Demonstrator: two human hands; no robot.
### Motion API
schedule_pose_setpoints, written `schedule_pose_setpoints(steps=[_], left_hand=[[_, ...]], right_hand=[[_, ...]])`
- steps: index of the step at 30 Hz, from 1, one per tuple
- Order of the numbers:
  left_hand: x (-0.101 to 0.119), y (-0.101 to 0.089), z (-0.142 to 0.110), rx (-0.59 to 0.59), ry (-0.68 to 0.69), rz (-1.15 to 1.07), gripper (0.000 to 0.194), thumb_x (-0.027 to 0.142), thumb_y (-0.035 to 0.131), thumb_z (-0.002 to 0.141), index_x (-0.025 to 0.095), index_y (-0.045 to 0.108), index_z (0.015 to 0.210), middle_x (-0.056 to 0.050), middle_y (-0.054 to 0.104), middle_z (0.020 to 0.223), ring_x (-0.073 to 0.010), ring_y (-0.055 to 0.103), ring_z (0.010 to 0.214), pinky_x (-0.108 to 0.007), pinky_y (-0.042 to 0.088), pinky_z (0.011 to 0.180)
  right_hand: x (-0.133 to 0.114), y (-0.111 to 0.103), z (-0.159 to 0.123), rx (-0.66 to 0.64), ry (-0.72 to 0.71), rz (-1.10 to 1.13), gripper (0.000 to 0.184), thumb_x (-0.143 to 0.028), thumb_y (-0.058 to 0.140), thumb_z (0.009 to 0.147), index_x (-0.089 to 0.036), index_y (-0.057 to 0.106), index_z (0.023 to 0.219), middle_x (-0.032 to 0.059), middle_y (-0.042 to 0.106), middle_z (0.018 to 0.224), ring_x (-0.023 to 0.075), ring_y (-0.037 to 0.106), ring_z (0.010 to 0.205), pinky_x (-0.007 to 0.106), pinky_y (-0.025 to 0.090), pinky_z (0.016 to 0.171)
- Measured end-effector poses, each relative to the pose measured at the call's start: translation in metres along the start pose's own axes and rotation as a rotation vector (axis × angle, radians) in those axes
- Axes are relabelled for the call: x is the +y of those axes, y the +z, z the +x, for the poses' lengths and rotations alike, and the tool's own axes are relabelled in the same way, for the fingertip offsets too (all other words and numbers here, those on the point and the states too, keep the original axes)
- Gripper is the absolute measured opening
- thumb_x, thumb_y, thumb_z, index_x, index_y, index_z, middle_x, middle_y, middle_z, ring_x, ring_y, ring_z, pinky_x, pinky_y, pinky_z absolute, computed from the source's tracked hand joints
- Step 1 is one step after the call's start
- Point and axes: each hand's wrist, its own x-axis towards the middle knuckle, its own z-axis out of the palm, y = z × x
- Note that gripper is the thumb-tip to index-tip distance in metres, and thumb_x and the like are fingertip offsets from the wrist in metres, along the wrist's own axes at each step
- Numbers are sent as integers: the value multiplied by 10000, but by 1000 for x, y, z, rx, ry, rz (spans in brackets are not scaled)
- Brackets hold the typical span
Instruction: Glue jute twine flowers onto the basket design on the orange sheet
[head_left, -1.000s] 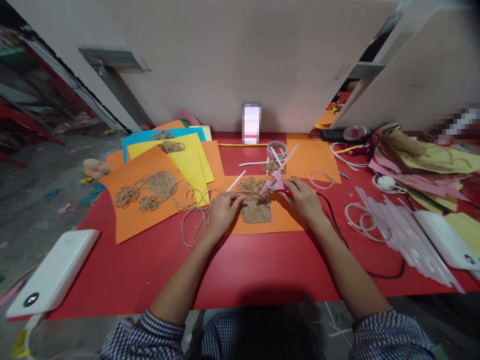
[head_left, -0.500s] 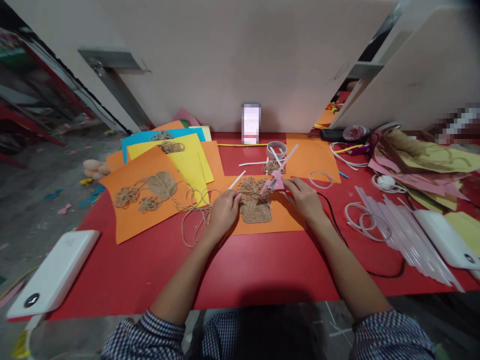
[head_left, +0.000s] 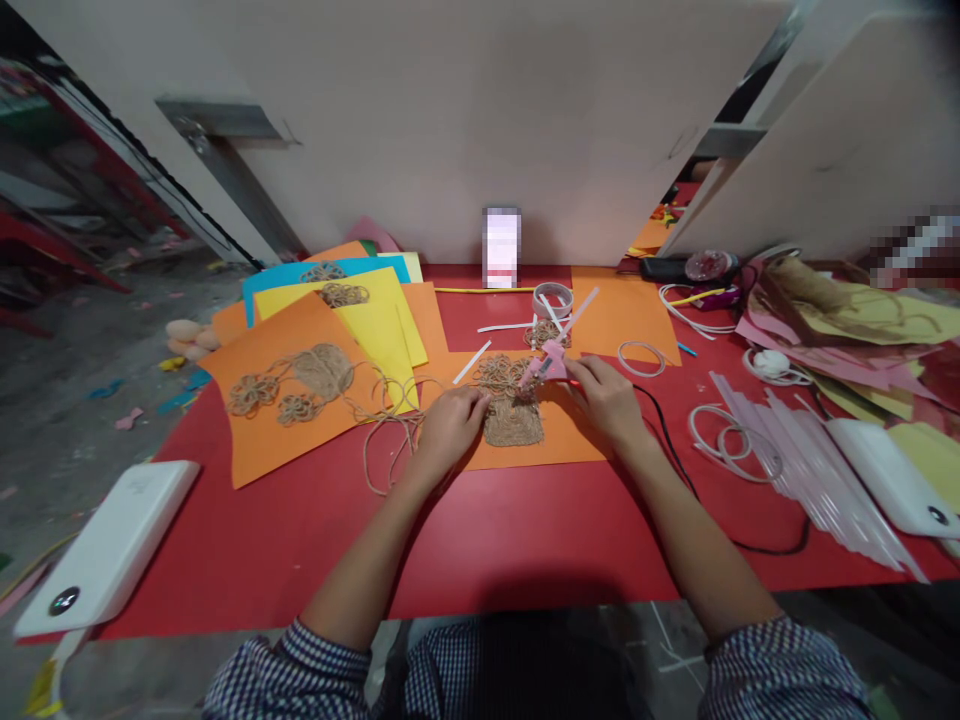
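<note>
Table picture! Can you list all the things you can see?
red table: one, red, under everything
orange paper sheets: several, orange, spread across the table
yellow paper sheet: one, yellow, in the left pile
blue paper sheet: one, blue, under the yellow sheet
jute twine shapes: several, tan, glued or lying on the papers
loose twine: one tangle, tan, beside the left hand
hot glue gun: one, pink, in the right hand
black cord: one, black, right of the right hand
clear glue sticks: many, clear, on the right
white power banks: two, white, near the left and right edges
left hand: one, resting on the twine
right hand: one, holding the glue gun
</note>
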Motion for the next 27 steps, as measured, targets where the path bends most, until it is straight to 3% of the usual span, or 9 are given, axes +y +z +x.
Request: schedule_pose_setpoints(steps=[8, 14, 21, 27], left_hand=[[-2, 2, 0, -36, 14, 73, 372, 367, 434, 989, 191, 654, 746, -109, 681, 791, -249, 608, 765, -321, 367, 689], [2, -2, 1, -87, -4, 176, 394, 349, 397, 1002, 169, 667, 779, -120, 704, 837, -248, 623, 794, -327, 374, 691], [0, -1, 1, -71, -2, 165, 412, 356, 381, 1012, 173, 666, 778, -106, 709, 828, -230, 627, 790, -315, 368, 688], [-1, 0, 1, -67, -3, 168, 393, 355, 410, 1003, 175, 655, 755, -102, 708, 814, -229, 621, 768, -310, 346, 656]], right_hand=[[-1, 0, 1, 43, -17, -12, 300, -297, 493, 987, -152, 626, 1213, 135, 668, 1054, 246, 617, 953, 340, 507, 817], [-3, 5, 2, 107, -20, 62, 381, -394, 574, 943, -159, 585, 1244, 162, 637, 1147, 282, 592, 1036, 401, 519, 854], [8, 6, -2, 147, 9, 50, 387, -388, 597, 923, -168, 580, 1240, 155, 614, 1121, 288, 588, 1019, 424, 515, 870], [-1, 8, -1, 160, 26, 85, 395, -405, 608, 918, -151, 590, 1220, 156, 617, 1113, 281, 592, 1002, 413, 522, 862]])
